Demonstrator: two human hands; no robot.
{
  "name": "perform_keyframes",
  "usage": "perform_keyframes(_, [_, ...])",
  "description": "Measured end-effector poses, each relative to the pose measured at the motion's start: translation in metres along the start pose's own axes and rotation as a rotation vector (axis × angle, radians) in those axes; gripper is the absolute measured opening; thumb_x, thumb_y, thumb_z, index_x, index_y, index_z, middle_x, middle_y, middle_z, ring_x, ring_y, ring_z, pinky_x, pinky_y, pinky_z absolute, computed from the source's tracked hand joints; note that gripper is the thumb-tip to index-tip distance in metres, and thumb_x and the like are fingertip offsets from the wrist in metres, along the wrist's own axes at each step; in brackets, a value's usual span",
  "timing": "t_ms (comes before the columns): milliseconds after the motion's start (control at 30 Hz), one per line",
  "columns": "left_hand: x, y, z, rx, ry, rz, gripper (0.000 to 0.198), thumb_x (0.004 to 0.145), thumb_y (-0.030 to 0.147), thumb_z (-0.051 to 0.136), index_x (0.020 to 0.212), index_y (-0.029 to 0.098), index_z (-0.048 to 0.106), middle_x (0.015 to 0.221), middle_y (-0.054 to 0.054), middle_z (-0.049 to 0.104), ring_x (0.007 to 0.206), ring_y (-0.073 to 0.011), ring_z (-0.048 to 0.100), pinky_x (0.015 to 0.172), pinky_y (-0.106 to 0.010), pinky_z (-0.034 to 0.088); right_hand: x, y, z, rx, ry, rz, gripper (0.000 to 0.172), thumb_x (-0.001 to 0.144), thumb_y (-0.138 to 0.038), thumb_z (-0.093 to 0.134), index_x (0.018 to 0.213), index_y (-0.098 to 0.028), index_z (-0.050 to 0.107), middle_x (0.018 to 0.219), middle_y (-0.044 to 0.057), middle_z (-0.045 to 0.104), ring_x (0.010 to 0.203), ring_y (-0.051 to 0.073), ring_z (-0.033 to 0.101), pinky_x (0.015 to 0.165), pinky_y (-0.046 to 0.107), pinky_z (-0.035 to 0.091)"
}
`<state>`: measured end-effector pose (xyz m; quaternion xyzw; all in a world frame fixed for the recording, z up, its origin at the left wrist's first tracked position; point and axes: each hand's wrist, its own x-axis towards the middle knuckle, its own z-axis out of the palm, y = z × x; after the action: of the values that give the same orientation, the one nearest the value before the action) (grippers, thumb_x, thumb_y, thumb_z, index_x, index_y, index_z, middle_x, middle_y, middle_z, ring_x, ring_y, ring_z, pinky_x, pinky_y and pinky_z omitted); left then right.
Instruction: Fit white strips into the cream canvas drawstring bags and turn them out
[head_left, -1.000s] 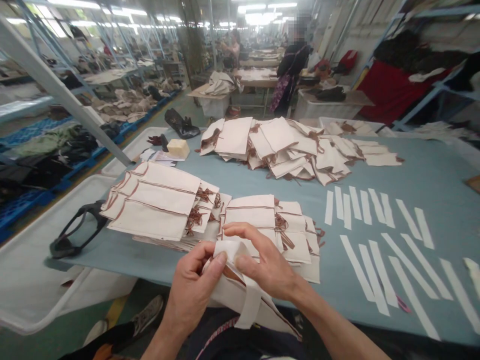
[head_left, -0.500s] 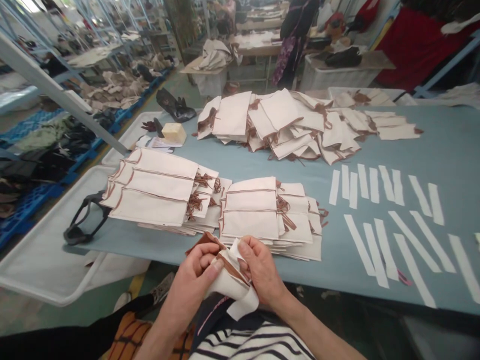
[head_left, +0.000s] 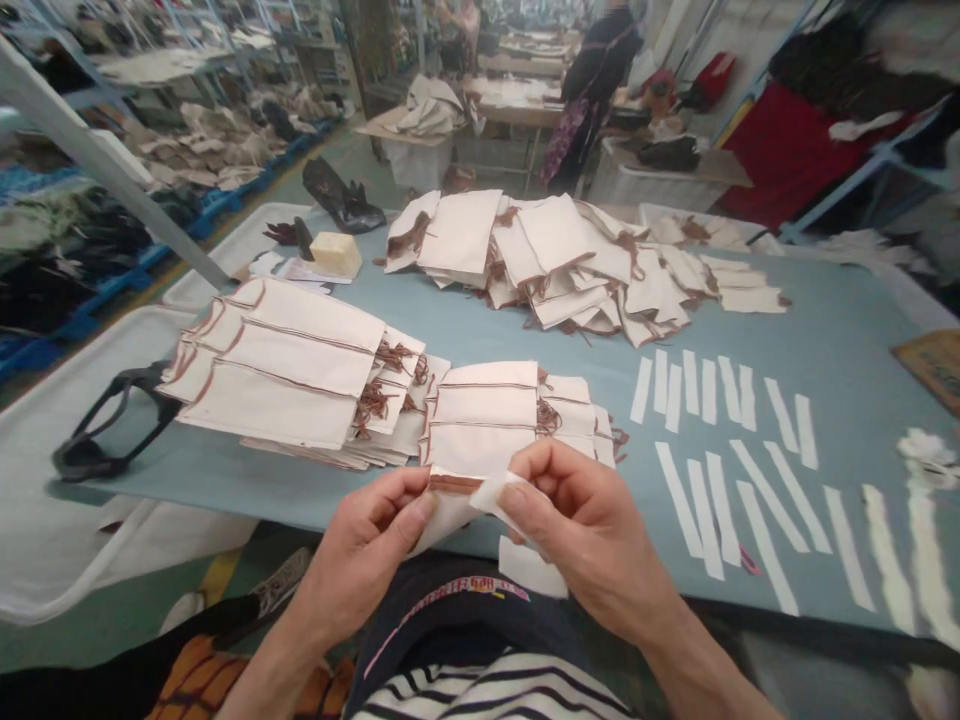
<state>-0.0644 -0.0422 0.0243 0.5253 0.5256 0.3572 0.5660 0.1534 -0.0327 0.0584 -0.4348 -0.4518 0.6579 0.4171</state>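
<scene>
My left hand [head_left: 371,545] pinches a cream fabric piece with a brown edge [head_left: 454,483] between thumb and fingers, near the table's front edge. In my right hand [head_left: 589,515] is one end of a white strip [head_left: 493,493], which lies against the right end of that brown edge. The strip's other end [head_left: 532,567] hangs below my right hand. Just beyond my hands lies a stack of cream panels with brown trim [head_left: 480,400]. Part of the fabric piece is hidden behind my fingers.
Another stack of panels [head_left: 285,360] lies to the left, beside a black strap-like loop [head_left: 105,430]. A loose heap of panels [head_left: 525,240] spans the back. Several white strips [head_left: 705,515] lie in rows at right. A yellowish block [head_left: 336,256] sits back left. One person [head_left: 600,80] stands far behind.
The fabric piece has been turned so its brown edge lies level and flatter. My right hand has brought the strip's end onto that edge, and my hands are slightly farther apart.
</scene>
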Motion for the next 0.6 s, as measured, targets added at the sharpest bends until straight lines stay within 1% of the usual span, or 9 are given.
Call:
perform_keyframes(33, [0.003, 0.004, 0.001, -0.019, -0.014, 0.016, 0.036, 0.098, 0.048, 0.066, 0.109, 0.019, 0.082, 0.066, 0.000, 0.062, 0.056, -0.0132, 0.047, 0.056, -0.022, 0.042, 0.000, 0.000, 0.004, -0.086, 0.046, -0.051, 0.036, 0.090, -0.052, 0.077, 0.082, -0.020, 0.061, 0.062, -0.004, 0.058, 0.052, 0.009, 0.050, 0.049, 0.020, 0.040])
perform_keyframes(100, [0.009, 0.011, 0.002, -0.034, -0.029, 0.056, 0.034, 0.096, 0.046, 0.067, 0.106, 0.018, 0.083, 0.065, 0.001, 0.060, 0.054, -0.0123, 0.043, 0.054, -0.022, 0.040, 0.003, 0.001, 0.011, -0.231, 0.096, -0.107, 0.028, 0.093, -0.044, 0.072, 0.082, -0.020, 0.062, 0.064, -0.003, 0.060, 0.056, 0.011, 0.053, 0.052, 0.021, 0.041])
perform_keyframes(167, [0.015, 0.016, 0.002, -0.011, -0.022, 0.099, 0.030, 0.093, 0.041, 0.067, 0.102, 0.018, 0.084, 0.065, 0.000, 0.061, 0.054, -0.0123, 0.043, 0.053, -0.022, 0.040, 0.007, 0.001, 0.013, -0.359, 0.131, -0.140, 0.023, 0.094, -0.039, 0.067, 0.082, -0.020, 0.064, 0.065, -0.003, 0.061, 0.057, 0.011, 0.053, 0.053, 0.022, 0.040])
perform_keyframes(267, [0.022, 0.018, 0.001, 0.028, -0.010, 0.125, 0.028, 0.091, 0.038, 0.069, 0.101, 0.018, 0.085, 0.068, -0.002, 0.064, 0.056, -0.0132, 0.046, 0.052, -0.021, 0.039, 0.013, -0.001, 0.011, -0.513, 0.170, -0.183, 0.021, 0.094, -0.037, 0.065, 0.081, -0.020, 0.065, 0.068, -0.002, 0.065, 0.061, 0.012, 0.057, 0.057, 0.024, 0.040])
perform_keyframes(367, [0.027, 0.014, 0.000, 0.027, -0.032, 0.095, 0.030, 0.090, 0.040, 0.070, 0.101, 0.017, 0.085, 0.069, -0.002, 0.064, 0.059, -0.0137, 0.047, 0.052, -0.021, 0.038, 0.017, 0.001, 0.009, -0.547, 0.179, -0.152, 0.022, 0.093, -0.039, 0.065, 0.081, -0.021, 0.065, 0.068, -0.002, 0.066, 0.062, 0.013, 0.056, 0.057, 0.025, 0.039])
perform_keyframes(467, [0.030, 0.009, -0.001, 0.014, -0.066, 0.072, 0.032, 0.091, 0.042, 0.069, 0.100, 0.016, 0.084, 0.063, 0.000, 0.056, 0.057, -0.0128, 0.042, 0.052, -0.021, 0.035, 0.020, 0.010, 0.010, -0.542, 0.207, -0.098, 0.024, 0.093, -0.042, 0.064, 0.082, -0.021, 0.065, 0.069, -0.002, 0.066, 0.062, 0.014, 0.056, 0.057, 0.025, 0.039])
perform_keyframes(533, [0.030, 0.006, 0.000, 0.003, -0.074, 0.060, 0.033, 0.092, 0.043, 0.068, 0.100, 0.016, 0.084, 0.060, 0.002, 0.051, 0.056, -0.0123, 0.039, 0.051, -0.021, 0.033, 0.022, 0.016, 0.012, -0.546, 0.225, -0.079, 0.024, 0.093, -0.042, 0.064, 0.082, -0.021, 0.065, 0.070, -0.001, 0.068, 0.065, 0.015, 0.058, 0.059, 0.026, 0.040])
perform_keyframes(600, [0.031, 0.003, -0.001, 0.001, -0.074, 0.045, 0.033, 0.092, 0.044, 0.068, 0.101, 0.015, 0.083, 0.060, 0.002, 0.049, 0.055, -0.0121, 0.038, 0.051, -0.021, 0.032, 0.023, 0.021, 0.013, -0.551, 0.233, -0.062, 0.024, 0.093, -0.042, 0.064, 0.081, -0.021, 0.066, 0.071, -0.001, 0.069, 0.066, 0.015, 0.058, 0.060, 0.026, 0.041])
